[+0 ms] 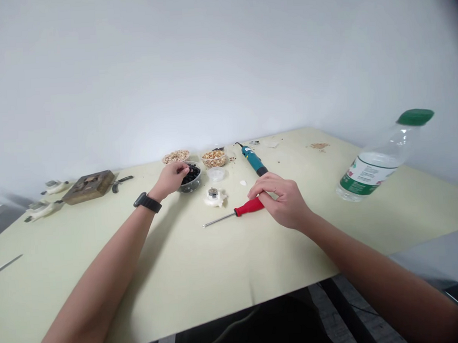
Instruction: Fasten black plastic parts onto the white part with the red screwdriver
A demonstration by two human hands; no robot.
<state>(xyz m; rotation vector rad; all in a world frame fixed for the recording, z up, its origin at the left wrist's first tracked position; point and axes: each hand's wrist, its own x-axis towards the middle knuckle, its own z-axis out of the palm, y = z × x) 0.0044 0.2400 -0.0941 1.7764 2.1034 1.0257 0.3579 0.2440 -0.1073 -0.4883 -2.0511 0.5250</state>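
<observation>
My left hand [170, 179], with a black watch on the wrist, is at the left rim of a clear bowl of black parts [191, 177]. Its fingers are pinched together; what they hold, if anything, is too small to name. My right hand [284, 199] rests over the handle end of a red screwdriver [249, 207], its fingers bent round it. The screwdriver's shaft points left along the table. Between the hands sits a white plastic part with a metal piece on top [214, 197]. Just beyond my right hand lies a teal electric screwdriver [253, 161].
Two bowls of small parts, one pale [176, 156] and one golden [214, 159], stand behind, near a small clear lid [215, 174]. A wooden block [89, 187] and white parts are at left. At right stands a bottle [379, 162]. The table [204, 276] has its edge near me.
</observation>
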